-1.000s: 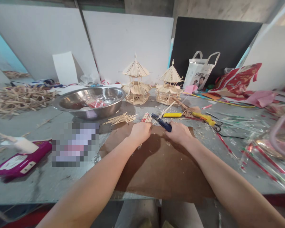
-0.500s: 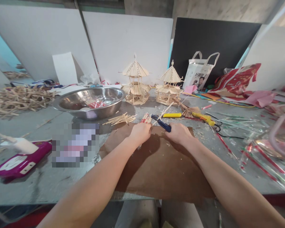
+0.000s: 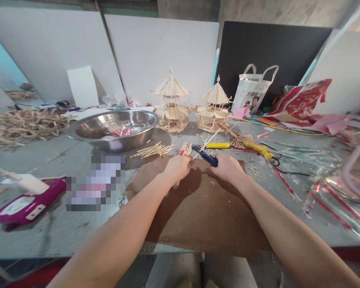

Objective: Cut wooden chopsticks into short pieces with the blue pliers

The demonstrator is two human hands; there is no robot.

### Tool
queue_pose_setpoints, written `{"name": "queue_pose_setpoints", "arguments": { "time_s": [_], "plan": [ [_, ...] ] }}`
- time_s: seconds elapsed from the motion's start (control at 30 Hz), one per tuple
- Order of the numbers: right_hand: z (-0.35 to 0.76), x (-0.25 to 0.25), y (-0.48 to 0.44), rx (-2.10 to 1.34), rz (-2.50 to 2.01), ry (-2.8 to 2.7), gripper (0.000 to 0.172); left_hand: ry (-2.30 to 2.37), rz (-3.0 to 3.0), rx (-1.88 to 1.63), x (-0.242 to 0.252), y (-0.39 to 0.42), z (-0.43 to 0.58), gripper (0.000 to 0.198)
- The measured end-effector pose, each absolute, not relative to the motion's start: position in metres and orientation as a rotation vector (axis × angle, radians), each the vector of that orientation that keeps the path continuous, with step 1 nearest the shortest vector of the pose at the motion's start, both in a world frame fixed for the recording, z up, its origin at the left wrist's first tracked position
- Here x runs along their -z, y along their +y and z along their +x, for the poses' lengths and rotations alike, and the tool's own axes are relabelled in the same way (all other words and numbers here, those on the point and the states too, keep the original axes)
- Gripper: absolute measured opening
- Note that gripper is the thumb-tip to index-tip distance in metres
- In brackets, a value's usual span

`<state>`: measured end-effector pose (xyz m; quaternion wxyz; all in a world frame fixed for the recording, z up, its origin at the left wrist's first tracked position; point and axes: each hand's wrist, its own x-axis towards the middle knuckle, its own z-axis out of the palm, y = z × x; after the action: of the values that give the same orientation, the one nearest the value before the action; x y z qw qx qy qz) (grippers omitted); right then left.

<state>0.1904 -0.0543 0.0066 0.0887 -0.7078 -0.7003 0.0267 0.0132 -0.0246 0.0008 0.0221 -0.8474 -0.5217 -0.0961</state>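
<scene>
Right hand (image 3: 226,167) grasps a slim dark-blue hand tool (image 3: 209,157); long axis slants away and leftward, tip just beside a red-and-white bundle of slender sticks (image 3: 185,149) near the far edge of the flat brown sheet (image 3: 210,216). Left hand (image 3: 177,168), nearer the bundle, closes round it. Beyond, leftward: wide silver metal basin (image 3: 93,136) holding clear plastic and red-marked pieces (image 3: 124,131).

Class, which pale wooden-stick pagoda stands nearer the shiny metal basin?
The left pagoda, beside the basin; the right pagoda stands nearer the white handled bag.
</scene>
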Motion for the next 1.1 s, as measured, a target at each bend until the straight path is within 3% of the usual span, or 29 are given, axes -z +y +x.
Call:
{"name": "queue_pose_setpoints", "arguments": {
  "time_s": [0.17,0.3,0.43,0.6,0.73,1.1],
  "plan": [
    [0.205,-0.012,-0.048,-0.314,-2.023,-2.025,0.05,-1.713,-2.641,0.67,-0.006,-0.019,0.008,0.037],
    [0.21,-0.011,-0.049,-0.885,-1.928,-1.972,0.07,-1.813,-2.371,0.824,-0.012,-0.019,0.004,0.034],
    [0.206,-0.008,-0.054,-1.184,-1.842,-1.986,0.067,-1.491,-2.493,0.839,-0.011,-0.033,0.013,0.03],
    [0.201,-0.007,-0.053,-1.115,-1.859,-2.125,0.043,-0.876,-2.81,0.822,0.0,-0.056,0.039,0.028],
    [0.2,-0.003,-0.049,-0.999,-1.884,-2.24,0.028,-0.767,-2.803,0.767,0.009,-0.06,0.049,0.033],
    [0.203,0.004,-0.042,-0.936,-1.659,-2.43,0.033,-0.754,-2.689,0.777,0.023,-0.053,0.052,0.034]
  ]
}}
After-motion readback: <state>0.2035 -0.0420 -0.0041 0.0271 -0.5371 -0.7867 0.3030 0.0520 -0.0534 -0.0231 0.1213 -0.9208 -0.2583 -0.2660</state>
